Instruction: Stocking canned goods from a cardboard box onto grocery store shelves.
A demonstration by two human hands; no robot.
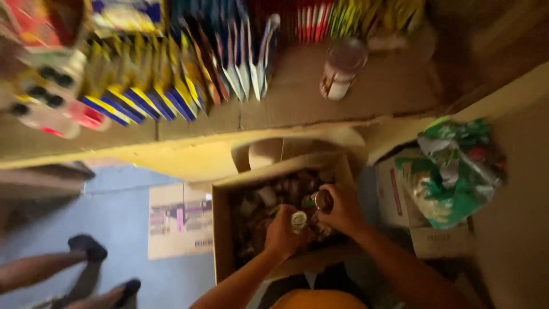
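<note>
Both hands reach into an open cardboard box [229, 229]: the left hand [281, 233] has its fingers wrapped round a small jar [299, 221] near the box's middle, and the right hand [343, 210] is clamped on a second jar [323, 201] just beside it. The jars nearly touch, so they could knock together or slip back among the packed jars below. A raised flap [297, 146] along the far edge crowds the way to the shelf [372, 91], where a lone jar [341, 68] and rows of packets [148, 86] stand; green bags [452, 171] lie right.
</note>
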